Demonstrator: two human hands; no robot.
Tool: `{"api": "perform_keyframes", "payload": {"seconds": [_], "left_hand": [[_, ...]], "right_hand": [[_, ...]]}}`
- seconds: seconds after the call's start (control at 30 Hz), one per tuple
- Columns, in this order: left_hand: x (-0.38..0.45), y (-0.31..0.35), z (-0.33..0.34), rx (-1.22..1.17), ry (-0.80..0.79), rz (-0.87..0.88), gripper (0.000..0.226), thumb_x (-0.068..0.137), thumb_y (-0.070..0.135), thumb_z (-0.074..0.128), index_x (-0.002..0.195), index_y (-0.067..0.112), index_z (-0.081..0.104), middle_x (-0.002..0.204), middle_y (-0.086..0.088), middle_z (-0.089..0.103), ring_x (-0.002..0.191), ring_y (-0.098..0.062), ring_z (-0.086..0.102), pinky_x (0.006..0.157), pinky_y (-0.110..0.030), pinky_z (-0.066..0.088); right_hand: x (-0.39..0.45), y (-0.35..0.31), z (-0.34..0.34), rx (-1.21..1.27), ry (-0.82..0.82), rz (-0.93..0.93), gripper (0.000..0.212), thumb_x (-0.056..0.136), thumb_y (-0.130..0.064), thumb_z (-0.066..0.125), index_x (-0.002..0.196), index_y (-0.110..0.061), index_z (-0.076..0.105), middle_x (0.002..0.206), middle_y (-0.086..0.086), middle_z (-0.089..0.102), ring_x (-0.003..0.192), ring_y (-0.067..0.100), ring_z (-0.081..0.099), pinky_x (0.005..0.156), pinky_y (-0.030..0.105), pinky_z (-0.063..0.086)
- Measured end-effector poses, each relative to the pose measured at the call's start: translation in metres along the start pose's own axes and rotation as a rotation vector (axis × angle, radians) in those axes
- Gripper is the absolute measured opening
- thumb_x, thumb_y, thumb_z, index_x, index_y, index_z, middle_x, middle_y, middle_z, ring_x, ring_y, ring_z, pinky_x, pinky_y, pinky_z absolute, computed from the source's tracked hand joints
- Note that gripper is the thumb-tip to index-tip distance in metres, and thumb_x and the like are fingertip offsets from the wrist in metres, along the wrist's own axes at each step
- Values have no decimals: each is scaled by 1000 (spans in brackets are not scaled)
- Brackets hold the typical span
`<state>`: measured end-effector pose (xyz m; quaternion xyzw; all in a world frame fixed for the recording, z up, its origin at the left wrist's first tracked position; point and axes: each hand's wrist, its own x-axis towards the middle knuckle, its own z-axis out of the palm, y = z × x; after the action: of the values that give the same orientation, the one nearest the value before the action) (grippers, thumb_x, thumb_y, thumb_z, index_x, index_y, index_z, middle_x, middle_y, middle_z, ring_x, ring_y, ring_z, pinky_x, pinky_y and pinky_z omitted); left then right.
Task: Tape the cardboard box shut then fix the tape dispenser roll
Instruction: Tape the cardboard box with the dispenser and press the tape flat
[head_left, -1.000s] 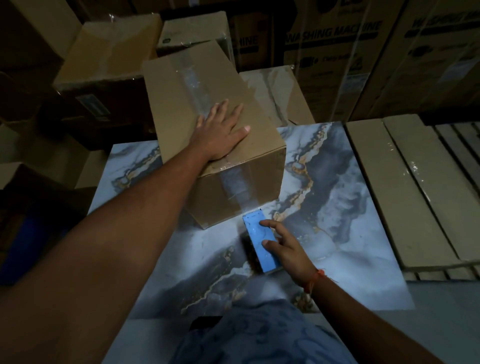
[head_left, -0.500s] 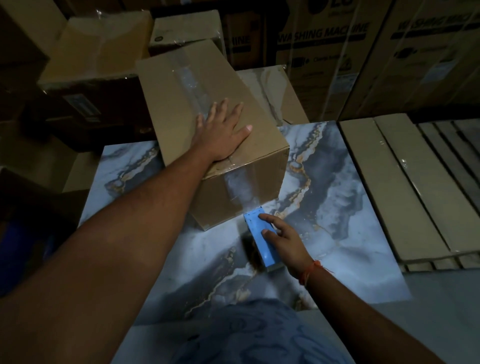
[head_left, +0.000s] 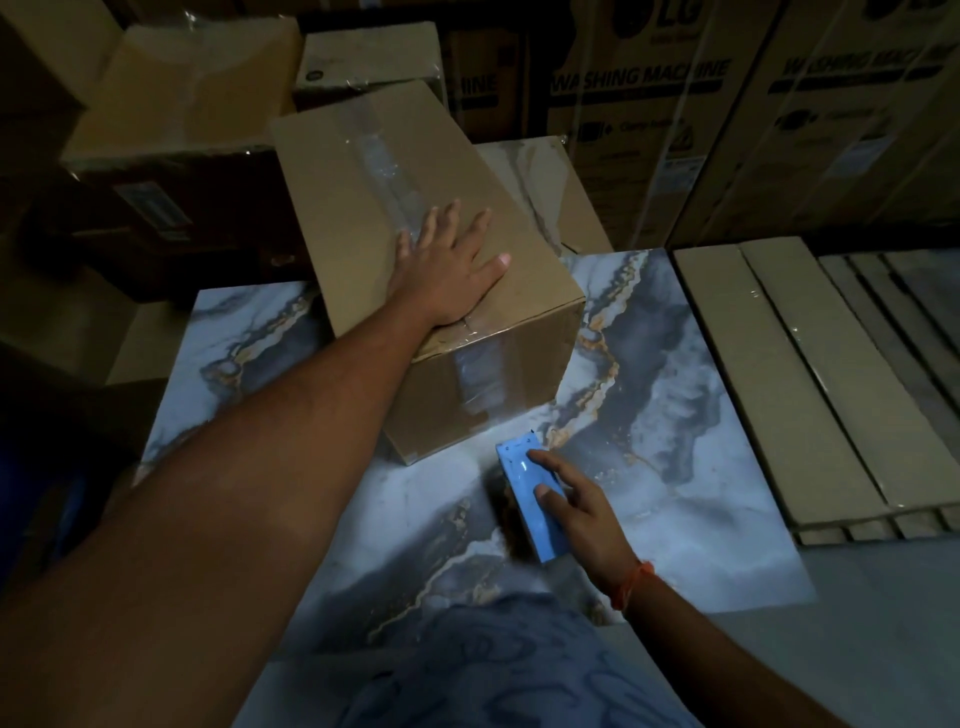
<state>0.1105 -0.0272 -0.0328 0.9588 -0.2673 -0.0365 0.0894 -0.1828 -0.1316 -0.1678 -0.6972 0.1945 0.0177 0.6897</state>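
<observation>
Brown corrugated cardboard forms the closed rectangular box (head_left: 415, 270) that sits at an angle on a marble-patterned blue-grey tabletop (head_left: 675, 415). A strip of clear glossy tape (head_left: 384, 171) runs lengthwise along the top of the box and continues down its near end face. The person's left hand (head_left: 449, 270) lies flat on the near part of the box top, palm down with fingers and thumb spread, the fingertips reaching onto the tape strip. Just in front of the box's near lower edge, the right hand (head_left: 576, 512) grips a light blue plastic tape dispenser (head_left: 530, 499) from its right side, index finger stretched along the blue face and thumb pressed against it; the dispenser's front tip is near the box end. Whether it touches the tabletop cannot be told. An orange thread band (head_left: 631, 584) circles the right wrist. Flat cardboard packs (head_left: 779, 374) lie beside the tabletop on the right. Large cartons printed "WASHING MACHINE" (head_left: 639, 104) stand behind, and other plastic-wrapped boxes (head_left: 176, 104) sit at the back left.
</observation>
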Motion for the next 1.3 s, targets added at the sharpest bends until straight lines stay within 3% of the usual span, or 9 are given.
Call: {"api": "perform_keyframes", "payload": {"seconds": [0.27,0.57,0.73,0.97,1.3], "left_hand": [[1,-2,0,-10,15,-2,75,95,73,21,161,40,7,173,-3,1,159,-28,0,124,-61,4],[0,-2,0,-8,9,-4,75,95,74,20,161,40,6,173,-3,-1,159,-27,-1,123,-60,3],[0,-3,1,-6,7,-4,76,95,74,19,161,39,5,173,-2,-2,159,-27,-2,124,-60,3],[-1,-2,0,-14,6,1,75,96,73,20,161,40,4,173,-3,-2,159,-27,-3,123,-60,2],[-3,-2,-1,-22,12,4,75,96,73,20,161,39,5,173,-4,-2,159,-28,-2,123,-60,1]], "right_hand": [[-9,2,0,-7,-1,-22,36,100,-18,59,135,-26,61,144,-12,56,126,0,56,98,17,49],[-2,-5,2,7,-3,-1,37,100,-14,57,136,-21,60,140,-10,56,116,-9,59,86,11,50],[11,-7,6,15,-1,39,35,100,-17,59,133,-25,62,140,-4,58,112,17,65,83,21,55],[28,-19,10,21,20,143,33,97,-12,59,124,-31,66,128,12,64,86,18,64,66,17,52],[24,-19,13,91,53,172,33,96,-7,60,124,-23,67,135,10,59,93,20,62,63,12,51]]}}
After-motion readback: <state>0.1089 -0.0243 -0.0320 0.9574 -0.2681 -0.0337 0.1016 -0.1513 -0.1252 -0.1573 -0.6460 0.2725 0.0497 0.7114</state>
